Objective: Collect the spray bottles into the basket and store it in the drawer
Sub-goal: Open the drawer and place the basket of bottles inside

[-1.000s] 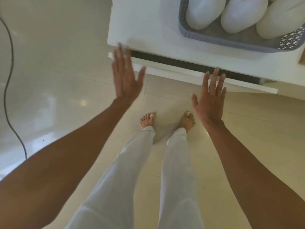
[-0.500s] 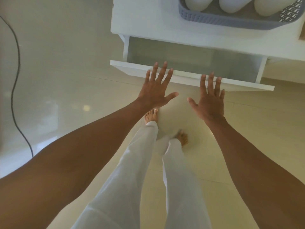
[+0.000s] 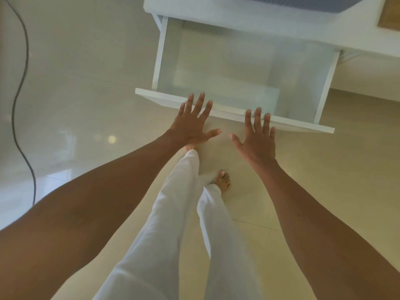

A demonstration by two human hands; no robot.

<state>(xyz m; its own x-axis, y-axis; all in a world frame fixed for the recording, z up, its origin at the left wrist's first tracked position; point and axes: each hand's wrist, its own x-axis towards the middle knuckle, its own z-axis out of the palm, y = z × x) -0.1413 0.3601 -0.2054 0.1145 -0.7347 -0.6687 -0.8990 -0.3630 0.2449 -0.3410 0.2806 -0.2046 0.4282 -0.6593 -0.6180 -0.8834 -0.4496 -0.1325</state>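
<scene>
White wooden drawer [image 3: 238,68] open, empty, just beyond fingertips; left hand [image 3: 192,124] and right hand [image 3: 255,137] splayed wide, holding nothing; grey plastic basket [image 3: 303,3] above on top; next: lift basket in.

I see the white drawer [image 3: 236,114] pulled out under the table [image 3: 216,14]. My left hand [image 3: 192,126] and right hand [image 3: 256,139] are spread flat at its front panel, holding nothing.

White table [image 3: 249,16] w/ grey basket [image 3: 303,3] on top.
</scene>
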